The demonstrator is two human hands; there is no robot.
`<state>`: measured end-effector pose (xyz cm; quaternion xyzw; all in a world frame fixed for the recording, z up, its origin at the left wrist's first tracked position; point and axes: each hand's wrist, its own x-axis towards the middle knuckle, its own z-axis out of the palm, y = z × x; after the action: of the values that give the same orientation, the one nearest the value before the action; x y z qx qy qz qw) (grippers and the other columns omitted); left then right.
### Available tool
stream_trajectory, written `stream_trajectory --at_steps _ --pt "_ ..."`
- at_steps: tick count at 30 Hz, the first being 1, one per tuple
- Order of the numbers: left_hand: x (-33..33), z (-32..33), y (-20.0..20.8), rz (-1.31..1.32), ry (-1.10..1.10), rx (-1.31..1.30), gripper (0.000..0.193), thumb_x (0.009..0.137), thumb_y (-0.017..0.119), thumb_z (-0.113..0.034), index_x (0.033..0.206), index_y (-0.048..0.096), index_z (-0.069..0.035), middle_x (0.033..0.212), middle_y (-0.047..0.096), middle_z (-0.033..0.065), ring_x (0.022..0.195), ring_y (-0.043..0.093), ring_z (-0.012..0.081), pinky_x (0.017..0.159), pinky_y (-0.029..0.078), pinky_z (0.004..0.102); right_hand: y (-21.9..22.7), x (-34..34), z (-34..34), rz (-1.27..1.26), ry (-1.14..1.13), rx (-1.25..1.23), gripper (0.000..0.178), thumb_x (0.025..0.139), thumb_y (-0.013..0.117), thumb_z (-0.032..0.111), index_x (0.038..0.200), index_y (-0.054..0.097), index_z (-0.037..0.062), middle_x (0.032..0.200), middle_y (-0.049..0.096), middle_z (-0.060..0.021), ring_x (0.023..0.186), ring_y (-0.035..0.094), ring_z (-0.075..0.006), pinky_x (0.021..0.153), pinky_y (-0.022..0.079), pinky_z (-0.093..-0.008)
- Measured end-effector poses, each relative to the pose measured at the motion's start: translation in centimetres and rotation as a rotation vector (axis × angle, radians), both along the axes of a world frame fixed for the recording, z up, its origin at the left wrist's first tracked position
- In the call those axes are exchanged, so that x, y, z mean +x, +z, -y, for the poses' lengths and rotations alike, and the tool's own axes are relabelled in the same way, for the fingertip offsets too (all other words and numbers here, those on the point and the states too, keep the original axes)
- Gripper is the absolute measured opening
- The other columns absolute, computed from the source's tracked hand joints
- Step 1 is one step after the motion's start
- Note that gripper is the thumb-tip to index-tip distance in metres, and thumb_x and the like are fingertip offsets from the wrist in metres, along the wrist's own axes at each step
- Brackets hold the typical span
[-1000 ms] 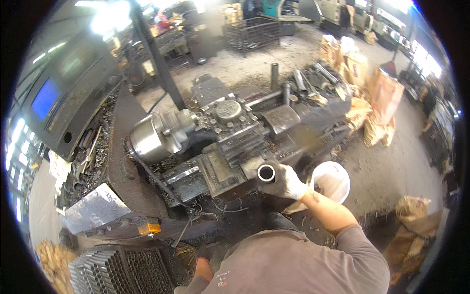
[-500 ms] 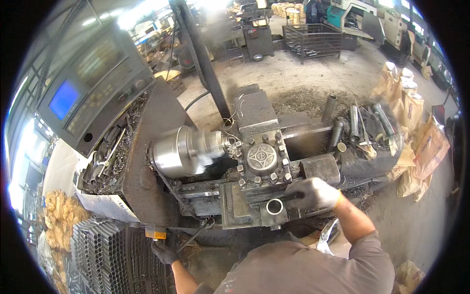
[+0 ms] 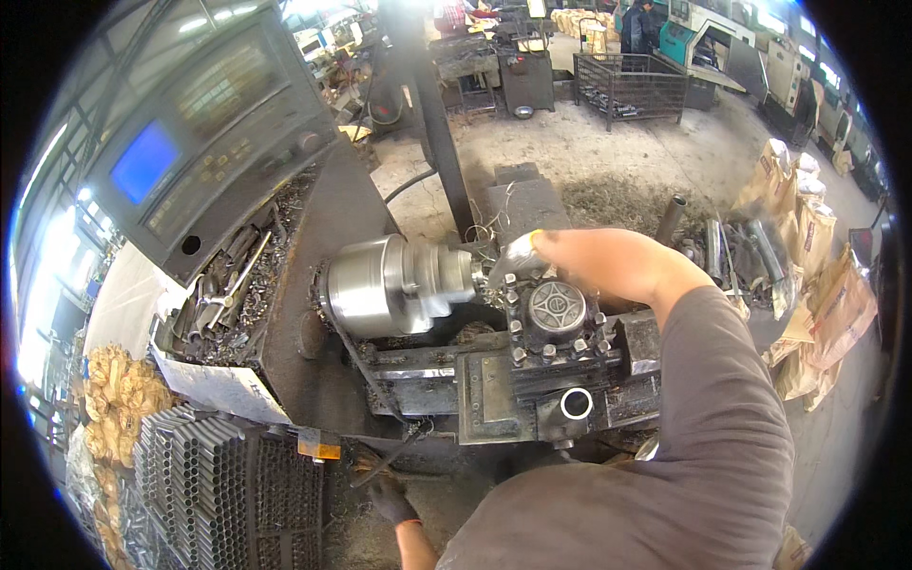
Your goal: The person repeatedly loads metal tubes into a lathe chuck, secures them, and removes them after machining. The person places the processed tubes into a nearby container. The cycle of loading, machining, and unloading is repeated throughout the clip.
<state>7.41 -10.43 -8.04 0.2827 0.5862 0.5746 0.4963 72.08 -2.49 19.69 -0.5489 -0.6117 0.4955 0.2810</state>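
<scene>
My right hand (image 3: 516,258), in a grey glove, reaches over the lathe's tool post (image 3: 556,309). Its fingers point down beside the free end of a shiny metal workpiece (image 3: 456,274) in the chuck (image 3: 366,288); blur hides whether they hold anything. Down in front of the machine is my left hand (image 3: 389,498), in a dark glove, close to a slanted lever (image 3: 394,454). Dark shadow obscures its fingers, so a grip on the lever cannot be made out. A round star-marked cap tops the tool post, with square-headed bolts around it.
A control panel with a blue screen (image 3: 144,161) stands at left above a tray of tools and chips (image 3: 223,304). Stacked metal tubes (image 3: 195,484) lie lower left. An upright open tube (image 3: 576,404) sits on the carriage. Paper sacks (image 3: 836,309) stand at right.
My right hand has moved from the right of the tool post up and left to the workpiece end. My left hand has shifted right, below the lever. The view has shifted slightly.
</scene>
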Motion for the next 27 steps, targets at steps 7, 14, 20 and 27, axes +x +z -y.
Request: stream_trajectory --at_steps 7,14,20,27 --pt "-0.5 5.7 -4.4 -0.153 0.047 -0.319 0.008 0.097 0.065 -0.007 0.101 0.058 -0.009 0.078 0.057 0.0062 0.06 0.05 0.0166 0.052 0.044 0.0351 1.2 0.4 -2.6 0.783 0.297 0.212 0.041 0.107 0.05 0.018 0.144 0.065 0.0077 0.137 0.071 -0.0174 0.128 0.067 -0.0268 0.107 0.055 -0.0397" --pt "-7.1 5.7 -12.0 -0.212 -0.161 -0.663 0.016 0.094 0.067 -0.017 0.108 0.064 -0.01 0.088 0.065 0.0121 0.07 0.059 0.0274 0.057 0.049 0.043 2.4 9.3 -1.4 0.93 -0.233 0.324 0.047 0.097 0.067 0.036 0.138 0.069 0.0129 0.13 0.074 -0.0128 0.113 0.074 -0.0265 0.096 0.059 -0.0391" --pt "-3.4 6.1 -7.0 -0.633 -0.481 -0.427 0.029 0.094 0.07 -0.033 0.11 0.07 -0.008 0.103 0.072 0.0166 0.087 0.068 0.0382 0.078 0.055 0.0469 -7.9 23.9 -2.8 1.662 -0.378 0.063 0.032 0.1 0.057 0.023 0.127 0.074 0.0165 0.126 0.076 -0.0096 0.111 0.075 -0.0258 0.092 0.057 -0.0409" --pt "13.6 -1.0 12.2 -1.317 -0.888 0.454 0.034 0.099 0.067 -0.036 0.121 0.07 -0.011 0.11 0.075 0.0181 0.098 0.072 0.0428 0.088 0.058 0.0505 -3.2 4.1 -8.8 0.682 0.188 -0.007 0.032 0.096 0.073 0.029 0.118 0.078 0.0069 0.115 0.079 -0.0117 0.096 0.074 -0.0224 0.08 0.062 -0.0395"
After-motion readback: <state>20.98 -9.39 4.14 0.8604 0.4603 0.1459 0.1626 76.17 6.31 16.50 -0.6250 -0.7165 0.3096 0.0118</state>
